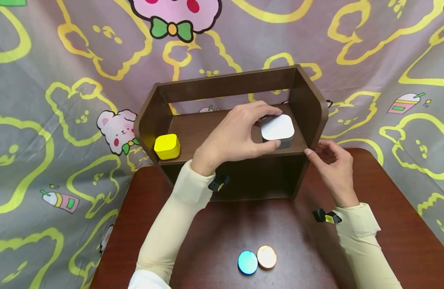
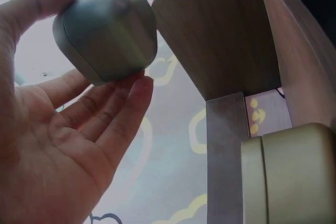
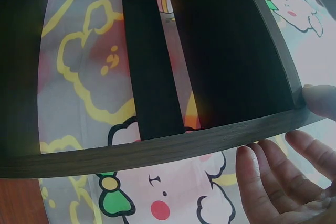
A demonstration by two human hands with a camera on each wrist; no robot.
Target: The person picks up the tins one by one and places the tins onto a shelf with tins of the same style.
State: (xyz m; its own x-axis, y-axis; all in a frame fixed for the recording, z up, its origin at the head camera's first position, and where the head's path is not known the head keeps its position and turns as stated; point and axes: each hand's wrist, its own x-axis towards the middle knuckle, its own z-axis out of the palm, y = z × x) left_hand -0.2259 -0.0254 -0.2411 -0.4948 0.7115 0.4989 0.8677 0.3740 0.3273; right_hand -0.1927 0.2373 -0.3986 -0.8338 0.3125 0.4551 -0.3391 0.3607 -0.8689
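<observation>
My left hand (image 1: 232,134) grips a rounded square tin box (image 1: 277,127), pale on top with grey sides, between thumb and fingers. The tin is over the right end of the upper board of a dark wooden shelf (image 1: 227,87); whether it touches the board I cannot tell. In the left wrist view the grey tin (image 2: 113,30) sits between thumb and fingertips. My right hand (image 1: 334,168) holds the shelf's right side panel at its front edge, thumb in front and fingers along the outer side. A yellow rounded tin (image 1: 167,147) stands at the board's left end.
On the table (image 1: 214,241) before the shelf lie two small round discs, one blue (image 1: 248,263) and one pale with an orange rim (image 1: 267,257), side by side. Beneath the upper board is a dark lower compartment (image 1: 254,178). A cartoon-printed cloth (image 1: 80,120) hangs behind and around the table.
</observation>
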